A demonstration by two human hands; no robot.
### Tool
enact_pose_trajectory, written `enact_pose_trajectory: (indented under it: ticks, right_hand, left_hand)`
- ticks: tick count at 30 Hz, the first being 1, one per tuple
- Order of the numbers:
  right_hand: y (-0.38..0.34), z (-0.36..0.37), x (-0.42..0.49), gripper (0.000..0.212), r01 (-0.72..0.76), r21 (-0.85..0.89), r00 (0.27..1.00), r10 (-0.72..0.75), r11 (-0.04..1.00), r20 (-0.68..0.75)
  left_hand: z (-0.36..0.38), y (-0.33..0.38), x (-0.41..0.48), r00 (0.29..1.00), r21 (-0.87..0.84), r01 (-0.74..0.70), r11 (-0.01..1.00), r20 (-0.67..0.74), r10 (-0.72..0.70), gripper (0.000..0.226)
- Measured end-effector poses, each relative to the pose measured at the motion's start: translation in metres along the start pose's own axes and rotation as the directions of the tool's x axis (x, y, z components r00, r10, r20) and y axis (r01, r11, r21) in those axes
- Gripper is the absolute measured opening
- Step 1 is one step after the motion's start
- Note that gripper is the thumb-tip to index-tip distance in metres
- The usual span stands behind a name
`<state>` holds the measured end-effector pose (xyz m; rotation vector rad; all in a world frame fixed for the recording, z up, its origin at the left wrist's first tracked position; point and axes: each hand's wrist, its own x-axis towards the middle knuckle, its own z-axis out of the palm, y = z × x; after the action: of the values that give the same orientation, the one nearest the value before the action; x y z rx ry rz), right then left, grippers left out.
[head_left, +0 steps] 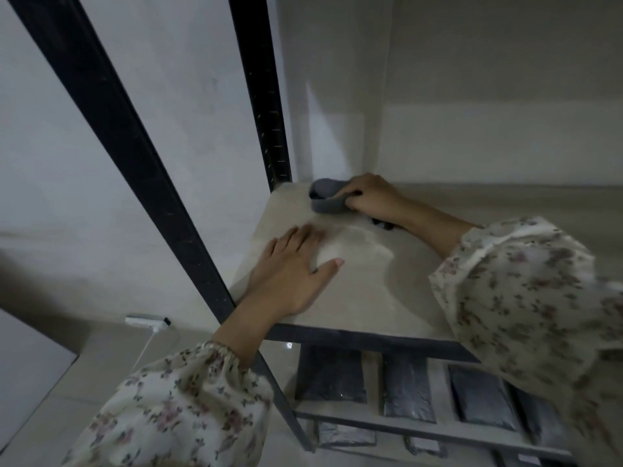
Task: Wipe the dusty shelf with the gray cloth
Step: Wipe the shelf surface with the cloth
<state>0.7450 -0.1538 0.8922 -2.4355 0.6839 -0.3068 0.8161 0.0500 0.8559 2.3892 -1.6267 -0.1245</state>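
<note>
The shelf point(371, 298) is a pale board in a black metal rack, with a film of white dust and a curved wiped streak near its middle. My right hand point(369, 197) grips the bunched gray cloth point(326, 197) at the shelf's back left corner, close to the wall. A dark end of the cloth shows under my right wrist. My left hand point(293, 274) lies flat on the front left part of the board, fingers straight and spread, holding nothing.
Black rack posts point(135, 163) rise at the left front and back left point(266, 96). The lower shelf point(371, 416) carries several dark flat packets. A white power strip point(148, 321) with a cable lies on the floor at the left. Walls close the back.
</note>
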Motion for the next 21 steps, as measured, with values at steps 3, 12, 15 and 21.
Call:
enact_pose_trajectory:
  ticks: [3,12,15,21]
  right_hand:
    - [-0.001,-0.014,-0.001,0.042,0.021,0.110,0.989,-0.037,0.994,0.144]
    - [-0.002,0.010,0.005,0.038,0.146,-0.028,0.988,-0.145,0.989,0.054]
    - [-0.004,-0.001,-0.017,0.044,0.167,0.105,0.968,-0.183,0.980,0.170]
    - [-0.029,-0.021,-0.039,0.025,-0.131,0.600,0.988,0.053,0.789,0.146]
  left_hand:
    - [0.001,0.000,-0.002,0.998,-0.012,0.054,0.998,-0.038,-0.054,0.072]
    - [-0.001,0.000,0.001,0.991,-0.100,0.088,0.991,-0.088,-0.097,0.071]
    - [-0.005,0.000,-0.001,0.984,-0.190,0.074,0.979,-0.146,-0.102,0.052]
    - [-0.013,0.017,0.014,0.956,-0.577,0.120,0.808,-0.151,-0.250,0.048]
